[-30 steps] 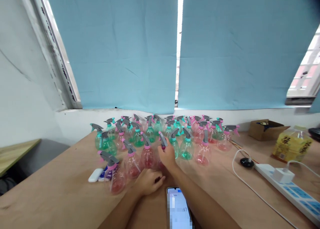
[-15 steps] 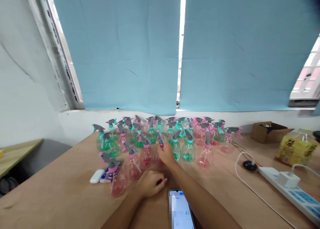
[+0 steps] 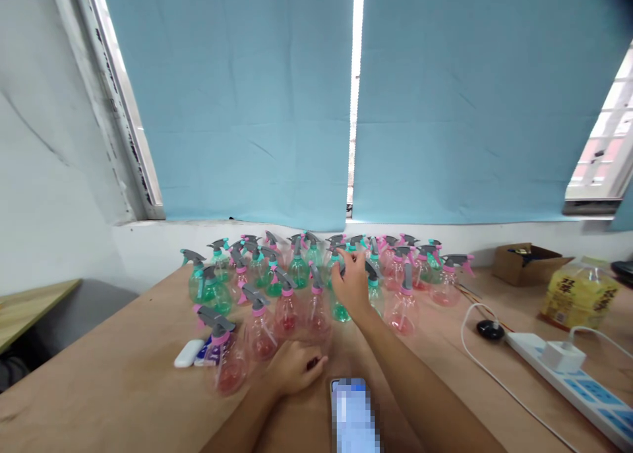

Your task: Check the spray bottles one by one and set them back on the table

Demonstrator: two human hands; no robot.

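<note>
Several pink and green spray bottles with grey trigger heads stand crowded at the far side of the wooden table (image 3: 123, 380). My right hand (image 3: 352, 283) reaches into the front row, fingers curled over the head and neck of a green spray bottle (image 3: 340, 310). A pink spray bottle (image 3: 316, 313) stands free just left of it. My left hand (image 3: 295, 371) rests on the table, loosely curled, with something small and dark between the fingertips. A pink bottle (image 3: 225, 361) leans close to its left.
A phone (image 3: 352, 415) lies at the near edge between my forearms. To the right are a white power strip (image 3: 583, 388) with a plug and cable, a black round puck (image 3: 490, 330), a cardboard box (image 3: 524, 259) and a yellow-labelled jug (image 3: 578, 295). Small white items (image 3: 188, 354) lie left.
My right hand has let go of the pink bottle in the front row and moved right and farther back onto the green bottle. The left hand has stayed put.
</note>
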